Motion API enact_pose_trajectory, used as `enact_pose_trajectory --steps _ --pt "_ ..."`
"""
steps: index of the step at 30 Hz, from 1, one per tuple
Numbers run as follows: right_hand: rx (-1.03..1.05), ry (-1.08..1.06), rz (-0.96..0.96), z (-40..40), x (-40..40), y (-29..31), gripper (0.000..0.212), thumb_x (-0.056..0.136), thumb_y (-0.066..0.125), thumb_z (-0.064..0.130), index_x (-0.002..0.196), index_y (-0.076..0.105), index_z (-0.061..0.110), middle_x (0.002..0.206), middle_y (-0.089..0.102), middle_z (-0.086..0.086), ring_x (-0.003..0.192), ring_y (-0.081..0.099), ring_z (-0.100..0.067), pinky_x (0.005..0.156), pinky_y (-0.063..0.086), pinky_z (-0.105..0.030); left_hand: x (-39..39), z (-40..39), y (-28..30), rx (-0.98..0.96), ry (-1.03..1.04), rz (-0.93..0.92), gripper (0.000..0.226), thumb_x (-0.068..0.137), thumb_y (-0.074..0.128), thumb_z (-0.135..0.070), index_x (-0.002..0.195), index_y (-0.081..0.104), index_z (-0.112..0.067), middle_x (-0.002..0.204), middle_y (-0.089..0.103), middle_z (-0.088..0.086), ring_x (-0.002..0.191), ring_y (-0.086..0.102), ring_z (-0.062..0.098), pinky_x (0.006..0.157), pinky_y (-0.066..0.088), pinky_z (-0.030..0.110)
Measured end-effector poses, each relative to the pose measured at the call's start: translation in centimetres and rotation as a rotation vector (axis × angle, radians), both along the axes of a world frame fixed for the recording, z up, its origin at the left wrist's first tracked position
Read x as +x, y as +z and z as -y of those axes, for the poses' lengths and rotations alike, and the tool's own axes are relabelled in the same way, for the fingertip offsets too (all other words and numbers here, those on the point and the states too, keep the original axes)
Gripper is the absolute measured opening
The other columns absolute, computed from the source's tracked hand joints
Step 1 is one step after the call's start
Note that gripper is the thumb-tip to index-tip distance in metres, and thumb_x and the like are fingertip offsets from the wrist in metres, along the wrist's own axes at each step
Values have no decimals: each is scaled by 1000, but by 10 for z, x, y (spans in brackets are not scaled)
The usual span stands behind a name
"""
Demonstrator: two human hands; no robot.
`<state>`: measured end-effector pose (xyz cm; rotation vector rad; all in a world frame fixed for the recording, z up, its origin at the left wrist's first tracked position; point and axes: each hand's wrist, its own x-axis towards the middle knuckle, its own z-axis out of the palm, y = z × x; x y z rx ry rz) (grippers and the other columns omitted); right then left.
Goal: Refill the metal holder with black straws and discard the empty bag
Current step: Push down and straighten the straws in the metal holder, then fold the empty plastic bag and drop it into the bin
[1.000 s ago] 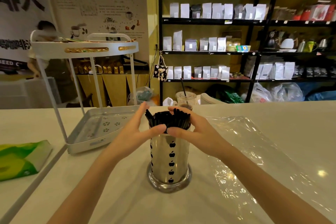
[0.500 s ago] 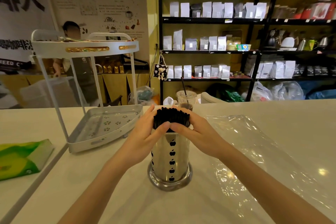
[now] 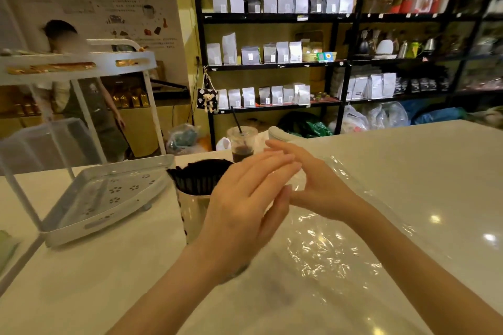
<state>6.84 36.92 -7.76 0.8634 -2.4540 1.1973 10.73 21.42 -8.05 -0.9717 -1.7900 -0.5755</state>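
The shiny metal holder (image 3: 192,215) stands on the white counter, packed with black straws (image 3: 198,175) that stick out of its top. My left hand (image 3: 242,198) hovers just right of the holder with its fingers spread, covering part of its side. My right hand (image 3: 307,179) is a little further right, fingers extended, above the near end of the empty clear plastic bag (image 3: 340,242), which lies flat and crinkled on the counter. Neither hand holds anything. Both hands are motion-blurred.
A white two-tier rack (image 3: 109,193) stands left of the holder. A plastic cup of dark drink with a straw (image 3: 242,143) sits behind it. A green packet (image 3: 5,250) lies at the far left edge. A person stands behind the rack; black shelves with pouches fill the back.
Both hands have let go of the straw bundle and moved right, off the holder and over the bag. The camera has turned right, so the holder sits further left in view.
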Motion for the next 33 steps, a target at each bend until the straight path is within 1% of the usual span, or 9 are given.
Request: enact_pose_trajectory --steps 4,9,15,21,25,28,29,31,33 --pt "16 -285 54 -50 -18 -30 53 85 64 15 134 42 18 133 53 -3 122 47 -17 104 38 -38 -30 -44 -37 -73 10 441 33 93 41 -21 121 54 -10 125 57 6 114 51 13 98 42 24" --pt "86 -545 165 -114 -39 -80 43 91 56 20 132 46 14 133 54 -7 121 48 -22 96 35 -31 -78 -75 -94 -186 252 897 46 96 33 -31 138 29 -13 150 25 7 137 22 20 110 18 28" --pt "334 -905 289 -148 -64 -118 51 90 46 45 120 49 4 127 54 -15 118 45 -31 92 37 -41 -99 -79 -129 -331 568 1126 67 91 27 -48 143 4 -12 152 0 25 140 -5 36 113 -2 47" --pt "440 -1017 401 -153 -78 -127 56 87 48 47 119 49 1 128 50 -16 122 39 -33 98 31 -41 -100 -78 -137 -319 582 1096 61 90 29 -48 139 16 -14 150 16 19 140 6 32 111 3 53" --pt "201 -1024 450 -155 -80 -116 50 75 67 29 116 50 6 120 56 -13 115 46 -32 91 37 -39 -102 -75 -132 -61 378 1025 56 89 48 -31 138 26 -14 143 32 13 124 38 26 106 25 38" --pt "29 -1042 438 -157 -76 -113 45 77 62 15 119 46 8 114 59 -13 109 52 -32 93 41 -42 -99 -74 -125 217 177 1027 56 83 57 -8 134 34 -15 134 33 10 86 53 11 77 32 1" --pt "-41 -1036 419 -158 -74 -114 43 80 59 13 120 45 9 111 61 -14 104 55 -33 92 43 -44 -100 -74 -125 307 155 1037 57 81 59 -5 132 37 -17 130 35 7 77 52 5 69 34 -2" --pt "-183 -1028 387 -162 -70 -115 40 82 55 9 121 45 8 104 61 -15 94 59 -33 87 47 -45 -100 -75 -123 521 135 1131 59 77 64 -5 129 41 -23 125 41 4 76 53 3 72 40 9" --pt "-367 -1013 401 -167 -66 -112 41 81 55 5 120 48 7 92 59 -13 81 59 -29 74 50 -38 -101 -74 -117 812 77 1313 59 75 69 -8 125 44 -24 121 48 6 85 58 16 80 47 28"
